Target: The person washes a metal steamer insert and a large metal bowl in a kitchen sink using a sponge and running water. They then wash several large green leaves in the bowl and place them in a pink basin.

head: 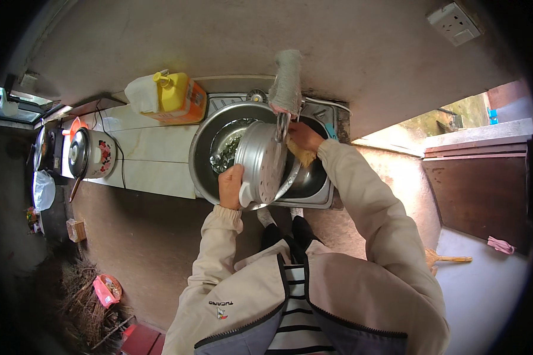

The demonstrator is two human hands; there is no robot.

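Note:
My left hand (231, 186) grips the side of an aluminium steamer pot (262, 159) by its light handle. The steamer is tipped on its side, its perforated bottom facing right, over the double stainless-steel sink (196, 146). In my right hand (306, 136) is a yellowish scrubber (303, 154), close to the steamer's bottom. A faucet wrapped in grey cloth (286, 84) reaches over the sink in front of the steamer. Under the steamer, a large metal basin in the left bowl holds water with green bits in it (231, 148). A curved metal rim shows below the steamer.
Left of the sink, a yellow-and-orange jug (177, 100) stands on the tiled counter (160, 151), with a floral enamel pot (102, 155) farther left. A turquoise item (331, 131) lies at the sink's right edge. A straw broom (448, 258) is on the right.

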